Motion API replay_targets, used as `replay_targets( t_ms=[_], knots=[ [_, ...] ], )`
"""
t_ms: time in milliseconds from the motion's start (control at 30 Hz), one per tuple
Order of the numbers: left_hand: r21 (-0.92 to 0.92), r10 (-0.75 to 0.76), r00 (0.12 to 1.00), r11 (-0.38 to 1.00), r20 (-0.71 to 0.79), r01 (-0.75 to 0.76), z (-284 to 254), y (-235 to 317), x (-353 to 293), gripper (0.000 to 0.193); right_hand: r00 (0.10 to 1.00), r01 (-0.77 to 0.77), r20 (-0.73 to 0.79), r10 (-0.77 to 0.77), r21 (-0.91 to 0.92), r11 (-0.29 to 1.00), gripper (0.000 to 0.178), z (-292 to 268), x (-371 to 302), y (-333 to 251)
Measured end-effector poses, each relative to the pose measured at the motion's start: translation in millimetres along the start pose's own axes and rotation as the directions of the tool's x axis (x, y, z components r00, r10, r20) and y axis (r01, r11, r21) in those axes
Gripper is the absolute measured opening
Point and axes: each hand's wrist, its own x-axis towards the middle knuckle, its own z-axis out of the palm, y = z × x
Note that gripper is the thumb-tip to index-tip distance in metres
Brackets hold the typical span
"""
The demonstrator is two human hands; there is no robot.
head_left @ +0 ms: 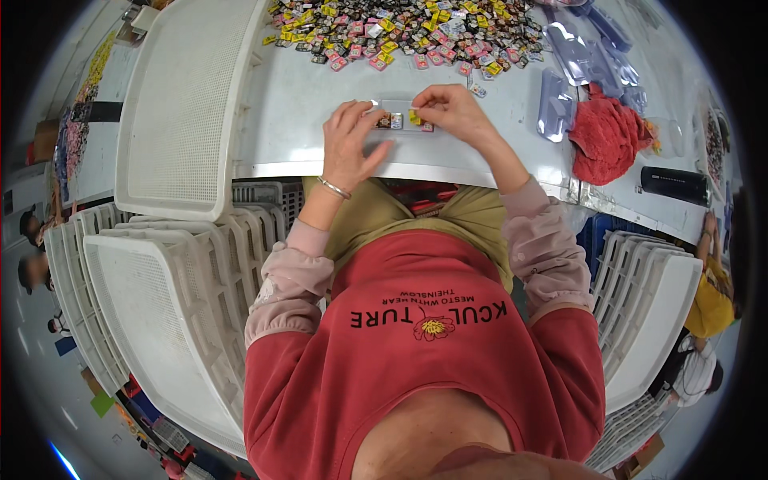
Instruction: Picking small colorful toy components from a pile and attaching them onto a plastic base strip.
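nearest, the left hand (pixel 346 142) is splayed, thumb well apart from fingers and gripping nothing, its fingertips at the left end of a clear tray (pixel 392 105). the right hand (pixel 450 114) bunches its fingertips by a yellow piece (pixel 414 118) over the tray; i cannot tell whether it's pinched. beyond, small colourful pieces (pixel 416 32) lie heaped.

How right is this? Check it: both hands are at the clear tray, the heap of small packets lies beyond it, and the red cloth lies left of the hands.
Not quite. The left hand and right hand are at the clear tray, and the heap of small packets lies beyond it, but the head view shows the red cloth right of the hands, not left.
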Motion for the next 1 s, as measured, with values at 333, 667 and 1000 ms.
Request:
replay_targets(
  t_ms=[333,667,1000],
  knots=[
    [0.038,0.033,0.996,0.999,0.077,-0.036,15,-6,-12,0.043,0.940,0.202,-0.126,-0.318,-0.546,0.813,0.008,20,-11,9],
    [0.022,0.203,0.957,0.977,0.206,-0.211,16,7,11,0.043,0.911,0.290,-0.113,-0.398,-0.512,0.809,0.011,10,-35,8],
    [-0.002,0.164,0.961,0.986,0.221,-0.167,20,0,2,0.044,0.778,0.254,-0.215,-0.591,-0.752,0.608,0.013,31,-30,15]
  ],
)
